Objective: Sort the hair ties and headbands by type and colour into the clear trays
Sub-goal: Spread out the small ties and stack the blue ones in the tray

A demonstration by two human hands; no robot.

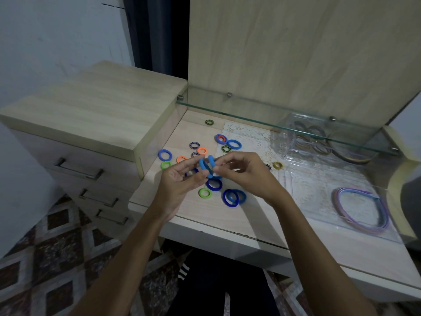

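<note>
Both hands, left hand (pixel 182 176) and right hand (pixel 246 172), pinch light-blue fabric hair ties (pixel 207 166) upright between them; the clear plastic tray (pixel 319 179) lies toward three o'clock, nearer the right hand.

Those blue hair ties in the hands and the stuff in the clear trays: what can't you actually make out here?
- Head view: how many light blue ties are pinched; left hand and right hand fingers overlap them.
- Dark ring behind the left fingers: mostly hidden.
- Far tray contents: blurred by the glass shelf and clear plastic; colours and count unclear.
- Headbands in the near tray: overlapping, count unclear.
</note>
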